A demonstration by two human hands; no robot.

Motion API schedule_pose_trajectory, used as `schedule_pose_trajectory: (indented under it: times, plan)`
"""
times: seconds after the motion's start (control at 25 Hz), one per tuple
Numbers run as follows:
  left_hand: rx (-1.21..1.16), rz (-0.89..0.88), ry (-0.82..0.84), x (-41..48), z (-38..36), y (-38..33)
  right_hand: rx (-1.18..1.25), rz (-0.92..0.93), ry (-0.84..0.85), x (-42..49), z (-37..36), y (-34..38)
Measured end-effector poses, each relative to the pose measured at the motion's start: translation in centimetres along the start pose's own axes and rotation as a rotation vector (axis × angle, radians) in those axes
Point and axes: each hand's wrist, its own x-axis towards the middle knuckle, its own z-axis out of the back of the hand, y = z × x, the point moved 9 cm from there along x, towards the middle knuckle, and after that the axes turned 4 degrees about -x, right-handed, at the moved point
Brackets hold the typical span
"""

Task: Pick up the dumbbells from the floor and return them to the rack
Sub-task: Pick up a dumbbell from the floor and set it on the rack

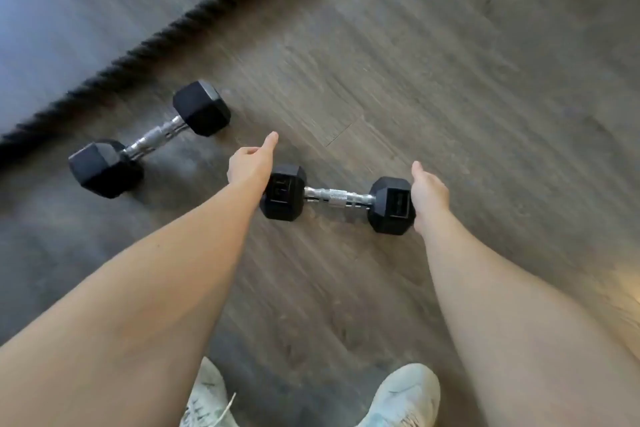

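Reaching down for the near dumbbell, nothing gripped yet.

Head view: I have my left hand [251, 166] beside the left head of the near dumbbell [337, 199] and my right hand [429, 196] against its right head; both hands are empty, thumbs out, and I cannot tell how the other fingers sit. The far dumbbell [149, 139] lies on the floor [450, 62] to the left, near the rope [166, 35]. No rack shows. I judge it best to close one hand round the knurled handle, not the heads, then lift level.
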Motion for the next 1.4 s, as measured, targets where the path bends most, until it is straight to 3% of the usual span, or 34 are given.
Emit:
schedule_pose_trajectory:
  times: [0.08, 0.24, 0.48, 0.64, 0.88, 1.08, 1.24, 1.4]
  plan:
    - [-0.002, 0.062, -0.022, 1.9, -1.6, 2.3, 0.064, -0.051, -0.041, 2.1, -0.4, -2.6]
    - [-0.201, 0.234, 0.1, 3.1, -4.2, 5.3, 0.207, -0.15, 0.019, 3.5, -1.6, -4.7]
    - [-0.264, 0.224, 0.081, 2.1, -3.4, 5.2, 0.232, -0.156, 0.042, 2.1, -1.1, -4.2]
    - [-0.297, 0.204, 0.038, -3.5, 1.8, 1.7, 0.228, -0.13, 0.032, -3.8, 0.5, -0.3]
    - [-0.408, 0.138, -0.052, -18.5, 19.2, -10.3, 0.181, -0.019, 0.093, -24.4, 3.6, 12.6]
    - [-0.619, 0.113, -0.216, -33.2, 41.5, -18.3, 0.085, 0.144, 0.236, -48.9, 2.7, 26.6]
    - [-0.783, 0.071, -0.329, -43.6, 58.1, -20.4, 0.016, 0.282, 0.373, -66.8, -1.1, 33.9]
    - [-0.872, 0.06, -0.508, -51.1, 74.0, -18.4, -0.061, 0.391, 0.537, -83.4, -6.9, 36.6]
